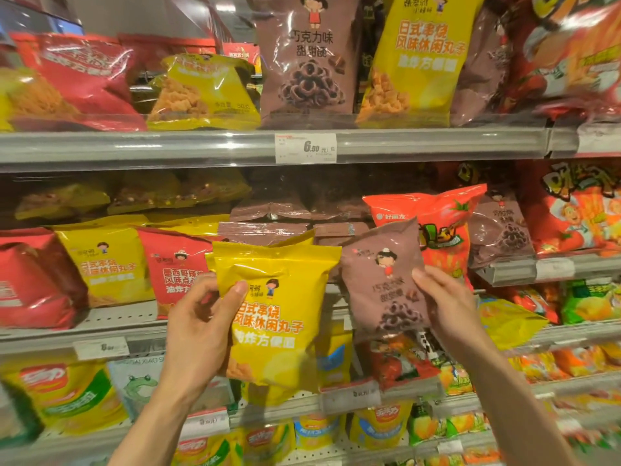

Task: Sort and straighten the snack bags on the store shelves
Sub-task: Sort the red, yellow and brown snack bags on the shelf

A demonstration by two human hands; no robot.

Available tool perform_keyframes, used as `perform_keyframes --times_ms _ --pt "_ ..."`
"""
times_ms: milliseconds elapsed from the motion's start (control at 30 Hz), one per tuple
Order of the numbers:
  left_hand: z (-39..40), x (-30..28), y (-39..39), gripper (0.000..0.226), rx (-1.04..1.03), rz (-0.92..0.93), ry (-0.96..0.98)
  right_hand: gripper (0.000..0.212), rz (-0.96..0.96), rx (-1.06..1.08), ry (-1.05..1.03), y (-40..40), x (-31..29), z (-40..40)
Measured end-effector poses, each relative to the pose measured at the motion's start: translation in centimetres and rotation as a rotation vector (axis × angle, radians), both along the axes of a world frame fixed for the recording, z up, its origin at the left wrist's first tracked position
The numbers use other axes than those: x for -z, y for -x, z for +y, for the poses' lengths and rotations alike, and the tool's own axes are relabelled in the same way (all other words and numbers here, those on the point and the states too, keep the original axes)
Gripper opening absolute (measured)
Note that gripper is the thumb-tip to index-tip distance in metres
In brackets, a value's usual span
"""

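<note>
**Inspection: visible body, head camera**

Two bare forearms enter from the lower edge, one from about 7 o'clock and one from about 5 o'clock. No sleeve covers either as far as the frame shows. Left hand [201, 331]: bare, ungloved, no ring, watch or band seen; thumbnail short and unpainted. Right hand [447, 306]: likewise bare, with no jewellery or markings; thumbnail short and plain.

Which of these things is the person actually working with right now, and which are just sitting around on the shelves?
In hand:
- yellow bag, held by the left hand
- brown bag, held by the right hand

Just sitting on the shelves:
- price tag
- orange tomato bag
- red bag
- green frog bag
</note>
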State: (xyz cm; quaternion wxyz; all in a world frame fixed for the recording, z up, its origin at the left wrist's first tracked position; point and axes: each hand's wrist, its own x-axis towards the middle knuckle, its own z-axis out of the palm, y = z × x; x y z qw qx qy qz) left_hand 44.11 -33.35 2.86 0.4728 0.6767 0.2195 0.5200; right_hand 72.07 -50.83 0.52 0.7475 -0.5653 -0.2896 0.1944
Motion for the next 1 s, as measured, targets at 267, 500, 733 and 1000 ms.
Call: perform_keyframes --times_ms 267,500,733,1000 --pt "0.2 0.0 1.4 0.037 -0.087 0.023 0.010 0.016 -0.217 0.239 0.083 2.0 0.2 5.7" --pt "0.1 0.4 1.6 0.041 -0.094 0.036 0.021 0.029 -0.361 0.377 0.163 2.9 1.2 7.8" --pt "-0.2 0.8 1.6 0.037 -0.086 0.047 0.042 0.033 -0.481 0.497 0.241 2.9 3.2 9.6" --pt "0.3 1.3 2.0 0.045 -0.102 0.069 0.020 0.033 -0.486 0.518 0.272 3.1 3.4 10.6"
